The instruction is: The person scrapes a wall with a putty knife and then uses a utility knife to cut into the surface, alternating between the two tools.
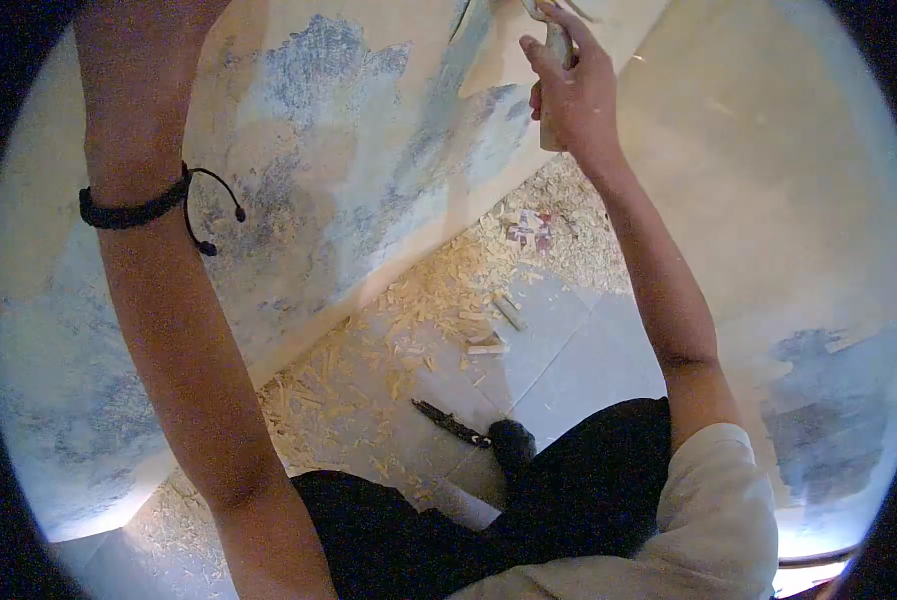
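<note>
My right hand (581, 100) is closed around the pale, worn handle of what looks like a scraper (556, 130). It is raised beside the wall, near the corner, and the tool's far end is cut off by the top edge. My left arm reaches up along the wall with a black cord bracelet (134, 212) at the wrist. Only the base of my left hand (149, 40) shows at the top left; its fingers are out of frame. The left wall (299, 200) is cream with patchy blue-grey areas.
Yellowish flakes and shavings (419, 320) litter the grey tiled floor (559, 350), thickest in the corner. A dark, slim object (451, 422) lies near my foot. The right wall (769, 200) stands close to my right arm and has a grey-blue patch low down.
</note>
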`<state>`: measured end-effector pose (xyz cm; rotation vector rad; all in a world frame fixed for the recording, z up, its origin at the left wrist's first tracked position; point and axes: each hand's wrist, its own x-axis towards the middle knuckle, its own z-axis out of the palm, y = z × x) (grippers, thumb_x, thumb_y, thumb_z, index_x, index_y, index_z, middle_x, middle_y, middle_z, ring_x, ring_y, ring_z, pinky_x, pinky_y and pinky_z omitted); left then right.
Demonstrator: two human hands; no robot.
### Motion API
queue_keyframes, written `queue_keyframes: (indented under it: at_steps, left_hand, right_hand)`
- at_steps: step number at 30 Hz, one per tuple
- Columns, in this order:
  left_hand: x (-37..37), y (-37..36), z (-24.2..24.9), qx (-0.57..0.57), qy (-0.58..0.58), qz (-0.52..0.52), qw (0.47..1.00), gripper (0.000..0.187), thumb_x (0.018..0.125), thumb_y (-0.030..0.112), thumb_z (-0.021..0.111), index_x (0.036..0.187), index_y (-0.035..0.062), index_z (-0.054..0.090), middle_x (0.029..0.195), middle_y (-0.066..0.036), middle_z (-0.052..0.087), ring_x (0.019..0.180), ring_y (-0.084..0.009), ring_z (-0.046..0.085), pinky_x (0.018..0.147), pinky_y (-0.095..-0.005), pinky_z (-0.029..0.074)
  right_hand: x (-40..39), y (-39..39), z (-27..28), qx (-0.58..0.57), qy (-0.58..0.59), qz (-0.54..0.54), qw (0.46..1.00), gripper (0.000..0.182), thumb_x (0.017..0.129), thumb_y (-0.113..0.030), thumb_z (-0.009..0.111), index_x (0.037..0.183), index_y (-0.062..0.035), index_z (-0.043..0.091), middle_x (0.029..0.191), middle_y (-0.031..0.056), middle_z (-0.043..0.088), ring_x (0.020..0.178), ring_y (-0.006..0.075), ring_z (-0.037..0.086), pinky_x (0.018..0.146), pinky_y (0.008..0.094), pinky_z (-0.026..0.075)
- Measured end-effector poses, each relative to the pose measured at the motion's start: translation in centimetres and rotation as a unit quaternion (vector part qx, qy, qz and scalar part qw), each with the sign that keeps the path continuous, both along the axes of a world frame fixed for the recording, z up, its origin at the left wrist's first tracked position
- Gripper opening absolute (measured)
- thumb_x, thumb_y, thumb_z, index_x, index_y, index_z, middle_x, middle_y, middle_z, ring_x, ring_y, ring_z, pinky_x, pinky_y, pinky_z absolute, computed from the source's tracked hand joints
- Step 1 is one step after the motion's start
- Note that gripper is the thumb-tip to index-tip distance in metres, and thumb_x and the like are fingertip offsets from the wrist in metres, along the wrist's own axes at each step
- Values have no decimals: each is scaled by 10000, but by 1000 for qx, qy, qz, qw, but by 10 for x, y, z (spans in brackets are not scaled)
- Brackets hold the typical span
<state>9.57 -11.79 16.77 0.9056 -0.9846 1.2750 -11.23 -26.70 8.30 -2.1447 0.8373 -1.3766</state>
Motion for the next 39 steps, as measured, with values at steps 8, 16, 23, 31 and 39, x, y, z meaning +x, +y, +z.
queue_keyframes:
  at_steps: [8, 16, 23, 31, 39]
  left_hand:
    - [-4, 4, -1, 3, -6, 3, 1000, 223, 962, 242, 626, 934, 21, 638, 822, -39, 612, 787, -131, 590, 747, -288, 476]
    - [73, -5, 28, 105, 48, -367, 923, 172, 959, 168, 628, 919, 1, 614, 837, -55, 598, 810, -141, 595, 779, -293, 481]
    - [-8, 3, -5, 126, 44, -9, 991, 218, 951, 205, 627, 1072, 24, 622, 1066, -99, 623, 1000, -220, 611, 911, -359, 477]
    - [14, 13, 2, 187, -65, 176, 964, 297, 924, 332, 654, 1101, 97, 699, 1116, -78, 694, 1037, -264, 651, 889, -359, 511]
    - [-12, 7, 5, 135, -22, 80, 987, 270, 908, 299, 679, 995, 46, 713, 1085, -92, 693, 1021, -262, 653, 899, -365, 503]
  right_hand:
    - [-28, 7, -153, -69, 153, 9, 986, 419, 953, -158, 600, 1358, -116, 501, 765, 159, 591, 667, 282, 592, 635, 410, 481]
    - [-35, 20, -152, 9, 152, 31, 988, 400, 952, -157, 589, 1347, -141, 532, 836, 175, 582, 714, 306, 567, 650, 414, 467]
    - [-13, -25, -8, -164, 46, -31, 985, 383, 884, -177, 645, 1254, -92, 597, 949, 229, 680, 854, 409, 667, 780, 447, 534]
    - [-15, -33, -78, -136, 68, -8, 988, 418, 949, -153, 590, 1355, -91, 512, 893, 185, 635, 770, 310, 640, 751, 423, 518]
    - [-29, 6, -166, -38, 185, 135, 973, 593, 965, -135, 532, 1504, -75, 292, 932, 266, 588, 835, 436, 599, 762, 508, 499]
